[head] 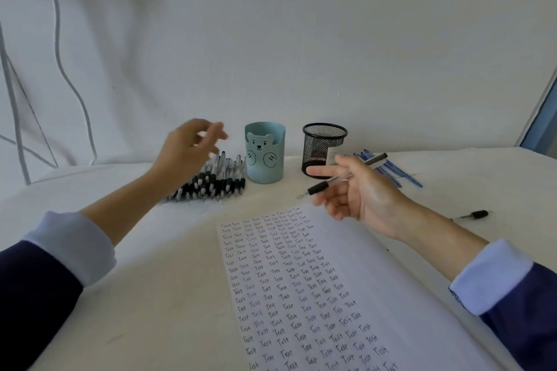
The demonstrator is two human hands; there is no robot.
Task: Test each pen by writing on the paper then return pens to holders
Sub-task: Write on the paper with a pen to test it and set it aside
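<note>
Paper (358, 253) lies flat on the white table (156, 286), centre-right; its left part is filled with rows of one handwritten word, "Test", in dark ink, and its right part is unwritten. The lower edge is cut off by the frame. Teal holder (265, 159) carries a printed bear face with no lettering. Black mesh holder (324, 141) stands just right of it with a pale label (332, 156) near the base, text too small to read. Nothing can be seen standing up out of either holder. Left hand (187, 149) is raised over the pile of black pens (211, 184) and motion-blurred. Its fingers are loosely bent and apart, with nothing seen in them. Whether it touches the pile cannot be told. Right hand (364, 194) is palm up above the paper's far edge, fingers closed on a black pen (321, 186), uncapped, tip pointing left and clear of the paper. The exact finger placement on the barrel is hard to make out. Blue pens (398, 173) lie on the table, partly hidden behind that hand. A black cap (477, 214) lies alone on the table to the right.
</note>
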